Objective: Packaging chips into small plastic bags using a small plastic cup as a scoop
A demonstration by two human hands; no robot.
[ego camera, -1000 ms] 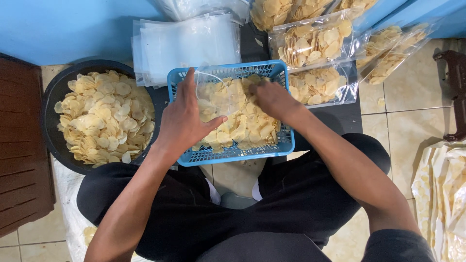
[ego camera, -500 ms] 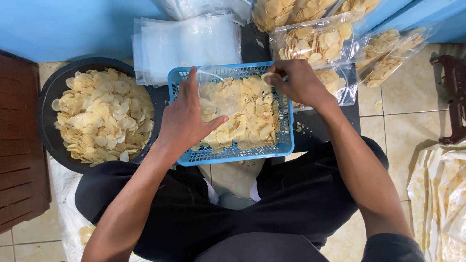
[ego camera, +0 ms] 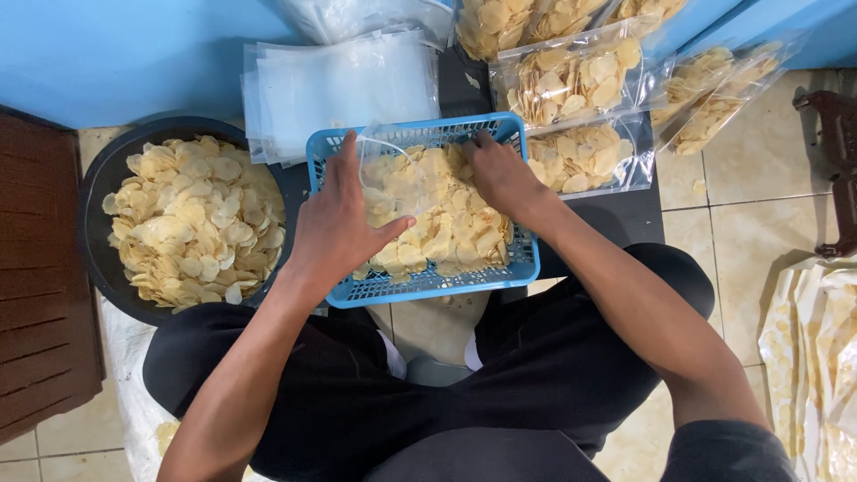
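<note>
A blue plastic basket [ego camera: 428, 284] full of pale yellow chips [ego camera: 455, 228] sits in front of my knees. My left hand [ego camera: 337, 223] holds a clear plastic bag [ego camera: 397, 178] open over the basket's left side; some chips show inside it. My right hand [ego camera: 500, 177] is down among the chips at the basket's far right, fingers curled into the pile. Whether it grips chips is hidden.
A black round basin [ego camera: 96, 259] heaped with chips stands at the left. A stack of empty clear bags [ego camera: 344, 80] lies behind the basket. Several filled chip bags [ego camera: 580, 80] lie at the back right. A brown wooden board [ego camera: 40, 277] is at far left; tiled floor to the right.
My right hand rose to the basket's far rim with a chip, then dropped back into the chip pile. My left hand has kept the bag in place.
</note>
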